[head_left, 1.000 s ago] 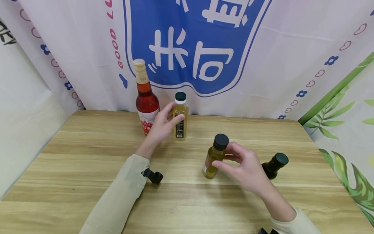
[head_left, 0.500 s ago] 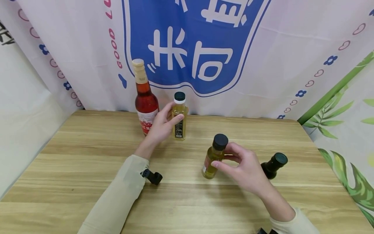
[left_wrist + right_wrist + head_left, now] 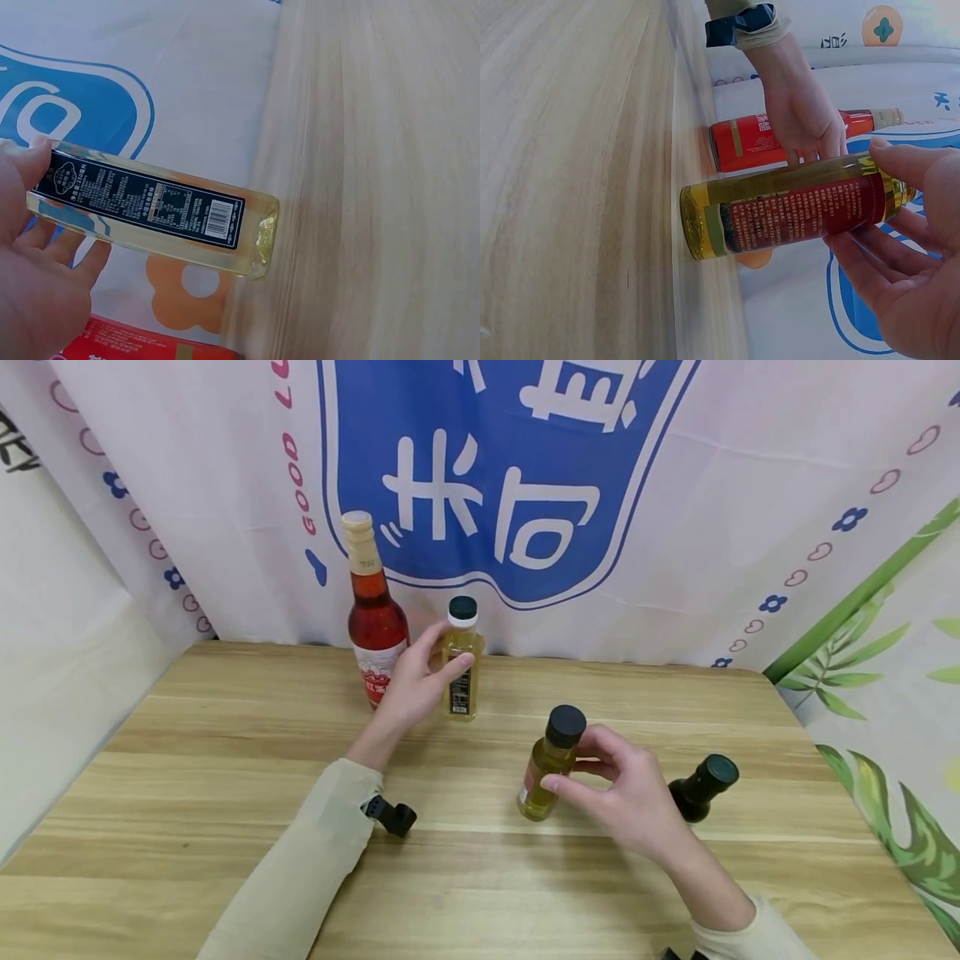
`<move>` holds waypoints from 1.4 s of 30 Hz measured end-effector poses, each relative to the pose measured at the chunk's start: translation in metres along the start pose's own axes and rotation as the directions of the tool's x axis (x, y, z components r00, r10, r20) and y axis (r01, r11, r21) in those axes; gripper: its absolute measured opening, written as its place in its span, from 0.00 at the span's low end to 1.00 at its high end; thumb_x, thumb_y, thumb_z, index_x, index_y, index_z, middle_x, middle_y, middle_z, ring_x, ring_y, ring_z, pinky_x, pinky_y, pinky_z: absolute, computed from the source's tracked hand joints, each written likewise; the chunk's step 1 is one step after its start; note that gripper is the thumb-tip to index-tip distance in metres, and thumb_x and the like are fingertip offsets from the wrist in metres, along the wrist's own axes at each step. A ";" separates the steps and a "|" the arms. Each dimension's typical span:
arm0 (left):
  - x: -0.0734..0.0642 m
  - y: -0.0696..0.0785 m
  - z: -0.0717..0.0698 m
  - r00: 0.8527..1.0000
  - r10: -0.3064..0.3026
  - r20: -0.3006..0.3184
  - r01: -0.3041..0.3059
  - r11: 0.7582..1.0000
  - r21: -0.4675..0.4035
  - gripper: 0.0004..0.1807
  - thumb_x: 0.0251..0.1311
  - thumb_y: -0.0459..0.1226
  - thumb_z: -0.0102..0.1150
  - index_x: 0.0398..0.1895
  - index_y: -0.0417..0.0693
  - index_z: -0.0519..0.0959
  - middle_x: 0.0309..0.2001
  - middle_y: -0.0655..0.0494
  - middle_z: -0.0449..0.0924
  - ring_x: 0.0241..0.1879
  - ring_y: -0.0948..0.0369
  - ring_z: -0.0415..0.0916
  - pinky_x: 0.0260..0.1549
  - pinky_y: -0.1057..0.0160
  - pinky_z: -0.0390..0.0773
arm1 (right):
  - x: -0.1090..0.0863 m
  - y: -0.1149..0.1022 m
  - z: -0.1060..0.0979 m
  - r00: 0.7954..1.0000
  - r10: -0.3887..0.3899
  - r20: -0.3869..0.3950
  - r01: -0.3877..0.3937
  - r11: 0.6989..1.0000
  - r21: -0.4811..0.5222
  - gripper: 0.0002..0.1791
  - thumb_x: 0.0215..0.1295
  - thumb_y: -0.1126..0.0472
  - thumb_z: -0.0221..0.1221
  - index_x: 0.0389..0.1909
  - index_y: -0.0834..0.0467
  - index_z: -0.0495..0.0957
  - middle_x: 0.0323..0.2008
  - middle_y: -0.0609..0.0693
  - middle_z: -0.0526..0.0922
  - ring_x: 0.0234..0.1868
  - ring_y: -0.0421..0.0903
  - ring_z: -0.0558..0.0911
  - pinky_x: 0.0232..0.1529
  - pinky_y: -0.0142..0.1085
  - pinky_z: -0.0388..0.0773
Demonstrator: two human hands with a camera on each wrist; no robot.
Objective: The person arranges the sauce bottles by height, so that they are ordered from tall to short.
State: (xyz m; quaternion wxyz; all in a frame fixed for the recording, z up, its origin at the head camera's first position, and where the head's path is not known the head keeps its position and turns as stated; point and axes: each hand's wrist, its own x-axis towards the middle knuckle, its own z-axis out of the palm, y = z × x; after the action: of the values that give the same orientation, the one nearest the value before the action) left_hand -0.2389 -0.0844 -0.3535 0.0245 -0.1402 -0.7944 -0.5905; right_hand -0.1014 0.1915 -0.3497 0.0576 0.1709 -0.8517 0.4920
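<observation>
My left hand [image 3: 416, 681] grips a clear square bottle [image 3: 462, 685] of pale yellow liquid by its upper part, thumb across the front. A dark green cap with a white collar tops it. In the left wrist view, this bottle's black label [image 3: 142, 196] with a barcode faces the camera. Nearer the front, my right hand [image 3: 630, 785] holds a round oil bottle [image 3: 542, 777] with a black cap, thumb on one side and fingers on the other. A red label [image 3: 802, 214] with small print wraps it in the right wrist view.
A tall bottle [image 3: 377, 618] of red liquid stands just left of my left hand. Behind my right hand is a dark bottle [image 3: 701, 787] with a green cap, partly hidden. The wooden table [image 3: 225, 760] ends at a printed curtain [image 3: 675, 527].
</observation>
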 end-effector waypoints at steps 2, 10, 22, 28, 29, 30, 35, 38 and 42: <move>-0.001 0.002 -0.001 1.000 -0.002 -0.019 0.002 1.000 0.029 0.34 0.75 0.42 0.64 0.80 0.54 0.65 0.76 0.50 0.74 0.74 0.51 0.72 0.77 0.47 0.71 | 0.000 0.000 0.000 1.000 0.005 0.001 -0.005 1.000 0.002 0.20 0.62 0.59 0.77 0.53 0.52 0.83 0.47 0.47 0.90 0.50 0.41 0.89 0.56 0.32 0.88; -0.016 0.014 -0.004 0.988 0.105 -0.112 -0.075 0.967 0.244 0.35 0.72 0.43 0.67 0.79 0.46 0.67 0.74 0.47 0.75 0.72 0.49 0.77 0.73 0.49 0.77 | 0.000 0.000 0.000 1.000 -0.001 0.011 0.001 1.000 0.005 0.23 0.61 0.60 0.77 0.56 0.52 0.82 0.48 0.47 0.90 0.50 0.41 0.89 0.56 0.34 0.88; -0.050 0.032 -0.016 0.929 0.294 -0.225 -0.203 0.913 0.354 0.30 0.66 0.40 0.73 0.70 0.45 0.76 0.59 0.46 0.85 0.54 0.50 0.83 0.51 0.49 0.85 | -0.002 -0.015 -0.040 0.993 -0.066 -0.102 0.067 0.998 0.005 0.33 0.60 0.69 0.75 0.67 0.56 0.78 0.60 0.50 0.86 0.60 0.36 0.85 0.61 0.27 0.83; -0.067 0.043 -0.004 0.941 0.322 -0.099 -0.292 0.926 0.241 0.28 0.66 0.38 0.73 0.68 0.43 0.77 0.60 0.48 0.85 0.56 0.52 0.84 0.52 0.48 0.87 | -0.013 -0.023 -0.063 0.952 -0.175 -0.252 0.175 0.984 -0.022 0.34 0.53 0.82 0.73 0.63 0.67 0.79 0.58 0.49 0.88 0.59 0.39 0.86 0.61 0.26 0.83; -0.069 0.045 0.000 0.939 0.336 -0.072 -0.314 0.924 0.220 0.27 0.67 0.38 0.73 0.67 0.44 0.78 0.60 0.49 0.85 0.56 0.52 0.84 0.52 0.48 0.88 | -0.015 -0.024 -0.066 0.941 -0.203 -0.272 0.200 0.979 -0.039 0.34 0.51 0.84 0.72 0.62 0.68 0.79 0.58 0.49 0.88 0.58 0.39 0.87 0.60 0.26 0.83; -0.071 0.047 0.005 0.935 0.352 -0.047 -0.336 0.920 0.202 0.27 0.67 0.38 0.72 0.67 0.45 0.78 0.60 0.49 0.85 0.57 0.53 0.84 0.53 0.48 0.88 | -0.017 -0.024 -0.068 0.930 -0.226 -0.289 0.218 0.974 -0.059 0.34 0.49 0.85 0.72 0.61 0.69 0.80 0.57 0.49 0.88 0.58 0.39 0.87 0.60 0.26 0.83; -0.083 0.055 0.030 0.910 0.406 0.084 -0.413 0.905 0.100 0.27 0.68 0.38 0.70 0.69 0.47 0.77 0.64 0.52 0.83 0.61 0.58 0.82 0.59 0.51 0.86 | -0.025 -0.020 -0.079 0.899 -0.267 -0.347 0.234 0.963 -0.133 0.36 0.45 0.88 0.72 0.60 0.70 0.81 0.57 0.47 0.89 0.59 0.37 0.87 0.62 0.25 0.82; -0.087 0.058 0.045 0.895 0.416 0.160 -0.427 0.904 0.037 0.30 0.68 0.38 0.69 0.72 0.46 0.74 0.67 0.51 0.81 0.65 0.57 0.81 0.62 0.52 0.85 | -0.031 -0.014 -0.084 0.901 -0.211 -0.379 0.170 0.976 -0.138 0.37 0.45 0.87 0.72 0.61 0.69 0.81 0.58 0.45 0.89 0.62 0.37 0.85 0.65 0.24 0.79; -0.090 0.059 0.061 0.900 0.382 0.210 -0.387 0.922 -0.017 0.32 0.68 0.39 0.70 0.74 0.47 0.72 0.67 0.52 0.82 0.66 0.59 0.80 0.63 0.54 0.84 | -0.038 -0.005 -0.090 0.914 -0.108 -0.390 0.071 0.992 -0.108 0.40 0.49 0.85 0.72 0.66 0.66 0.78 0.61 0.43 0.87 0.65 0.36 0.82 0.67 0.22 0.76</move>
State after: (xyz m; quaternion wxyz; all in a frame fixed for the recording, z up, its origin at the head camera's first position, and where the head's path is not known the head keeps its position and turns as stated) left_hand -0.1296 -0.0290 -0.3356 0.0586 -0.3551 -0.7566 -0.5459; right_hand -0.0700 0.2757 -0.3095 0.2586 0.1041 -0.8356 0.4734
